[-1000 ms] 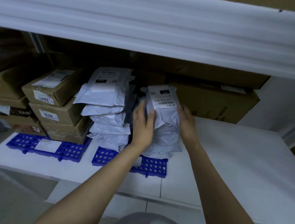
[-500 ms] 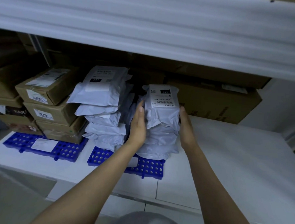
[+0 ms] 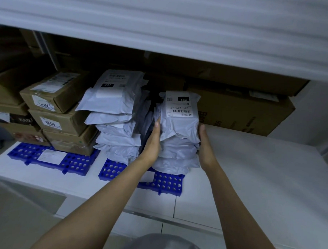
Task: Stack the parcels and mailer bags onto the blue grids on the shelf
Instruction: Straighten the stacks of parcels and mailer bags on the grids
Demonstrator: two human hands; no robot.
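Two piles of grey mailer bags stand on a blue grid (image 3: 162,182) at the middle of the white shelf (image 3: 251,175). The right pile (image 3: 178,153) is topped by a bag with a white label (image 3: 180,106). My left hand (image 3: 153,142) presses flat against this pile's left side, in the gap to the taller left pile (image 3: 116,113). On the pile's right side my right hand (image 3: 205,148) presses flat too. Both hands have straight fingers. Stacked cardboard parcels (image 3: 53,93) sit on a second blue grid (image 3: 30,154) at the left.
Large cardboard boxes (image 3: 239,110) line the back of the shelf behind the piles. The upper shelf board (image 3: 163,30) hangs low overhead. Bare white shelf surface stretches to the right of the right pile. More boxes (image 3: 6,91) fill the far left.
My left hand has let go of the top bag's front and moved to the pile's left side. Both hands have slid down to press the pile's flanks.
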